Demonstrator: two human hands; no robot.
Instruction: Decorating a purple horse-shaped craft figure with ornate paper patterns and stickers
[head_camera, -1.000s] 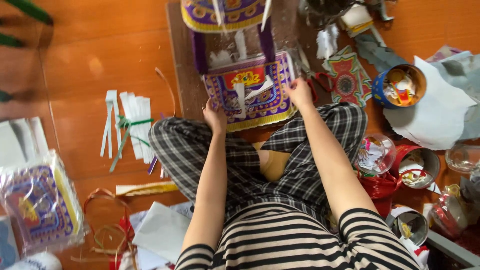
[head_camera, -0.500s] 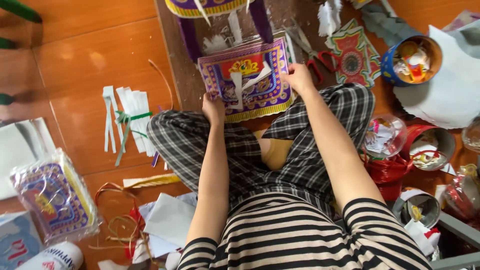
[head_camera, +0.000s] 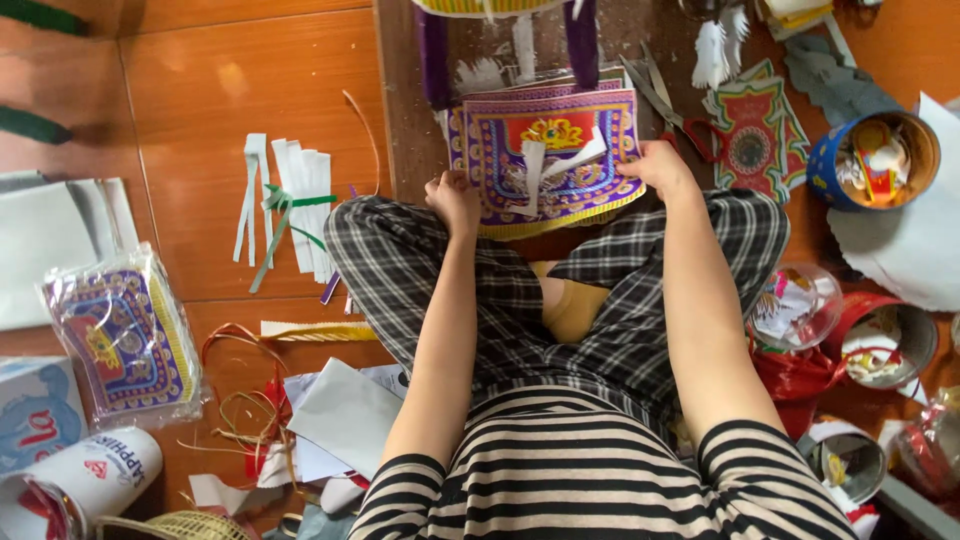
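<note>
**A:** Since both hands are pinching it from opposite edges, I'd guess the purple, red and gold printed paper panel (head_camera: 545, 150) is being kept flat and taut against the brown board (head_camera: 405, 100) at 12 o'clock, just past the knees. The left hand (head_camera: 455, 200) is curled shut on its lower left corner and the right hand (head_camera: 660, 168) is closed on its right edge. Two white paper strips (head_camera: 560, 163) cross its middle.

**B:** Sitting cross-legged on the wooden floor (head_camera: 220, 90) probably keeps everything in arm's reach. What's your count?

**A:** One pair of scissors with red handles (head_camera: 665, 105) at 1 o'clock, just beside the right hand. One round blue tin full of scraps (head_camera: 872, 160) at 2 o'clock. One bundle of white paper strips tied with green ribbon (head_camera: 285, 205) at 10 o'clock. One clear plastic bag of similar purple panels (head_camera: 125, 340) at 8 o'clock, probably spare stock.

**B:** The small pots at 4 o'clock?

**A:** Too cluttered to count.
</note>
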